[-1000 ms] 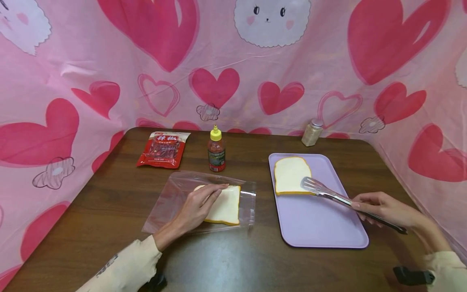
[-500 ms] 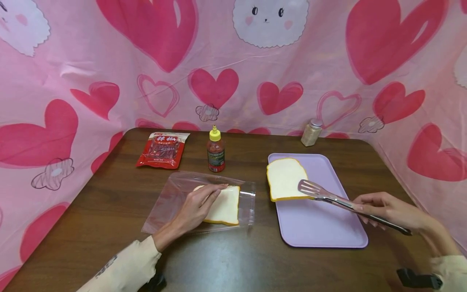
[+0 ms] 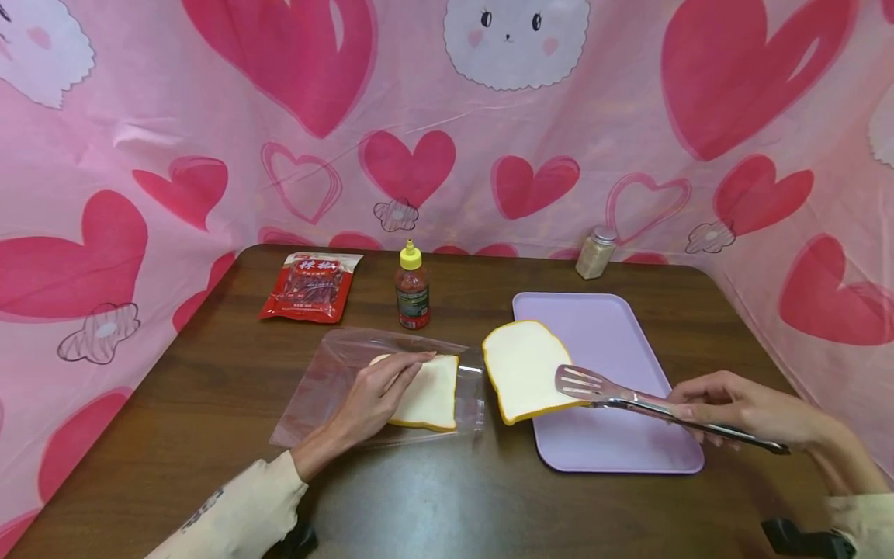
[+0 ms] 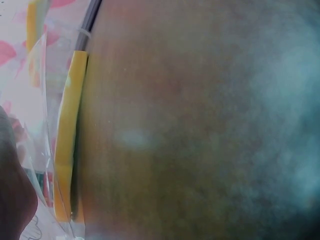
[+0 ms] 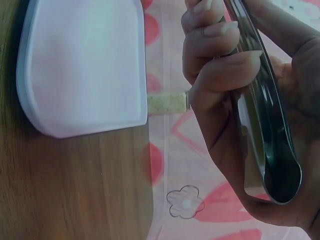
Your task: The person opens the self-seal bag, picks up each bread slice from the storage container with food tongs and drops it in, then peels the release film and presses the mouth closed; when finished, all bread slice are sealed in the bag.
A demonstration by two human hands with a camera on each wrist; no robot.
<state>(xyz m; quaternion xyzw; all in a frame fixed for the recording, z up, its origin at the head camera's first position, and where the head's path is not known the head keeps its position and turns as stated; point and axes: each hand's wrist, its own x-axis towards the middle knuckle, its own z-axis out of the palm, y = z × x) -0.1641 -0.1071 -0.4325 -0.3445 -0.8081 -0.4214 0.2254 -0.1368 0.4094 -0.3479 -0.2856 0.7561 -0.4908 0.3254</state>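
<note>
Bread slice (image 3: 525, 369) sits in the grip of metal tongs (image 3: 649, 405), pinched at its right edge, with one slotted end flat on its top; the end beneath is hidden. The right hand (image 3: 740, 407) has its fingers curled round the tong handles and presses them together, presumably so that the soft slice stays firm between the ends. Taken by one side only, the slice sticks out leftward past the near end of the tongs, probably because the tongs reach it from the right. It appears raised, its left part beyond the edge of the lilac tray (image 3: 615, 442).

Left of it, the left hand (image 3: 380, 392) rests with fingers extended over a second slice (image 3: 429, 400), curled round nothing; such a flat touch likely keeps the slice and the clear plastic bag (image 3: 314, 404) from sliding. Whether that slice lies in the bag or on it, I cannot tell.

Farther back on the brown table (image 3: 489, 505), a red packet (image 3: 310, 287), a yellow-capped sauce bottle (image 3: 414, 295) and a small jar (image 3: 596, 255) stand or lie near the heart-print cloth (image 3: 307, 101), seemingly out of the hands' way yet within reach.
</note>
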